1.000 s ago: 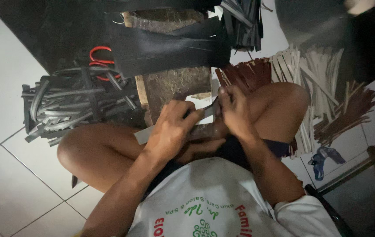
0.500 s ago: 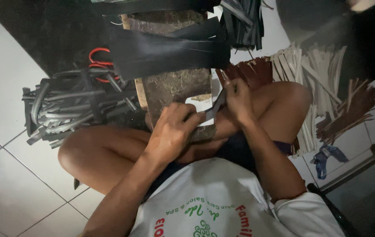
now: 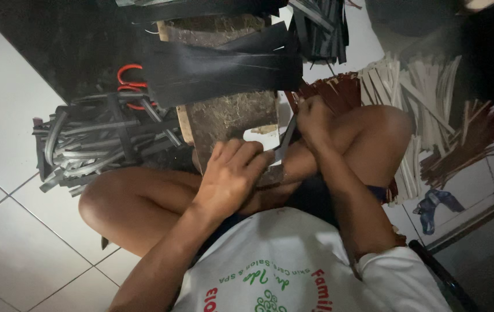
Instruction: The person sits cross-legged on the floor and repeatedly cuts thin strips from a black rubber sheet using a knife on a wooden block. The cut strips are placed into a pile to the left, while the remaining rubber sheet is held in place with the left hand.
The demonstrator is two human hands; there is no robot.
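Hands have shifted: the right hand now sits higher, fingers pinched on a dark strip, while the left hand stays clamped on its lower end, against the wooden block.

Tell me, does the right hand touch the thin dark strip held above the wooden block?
Touching. The head view shows the right hand closed around the upper end of the thin dark strip, with no gap visible.
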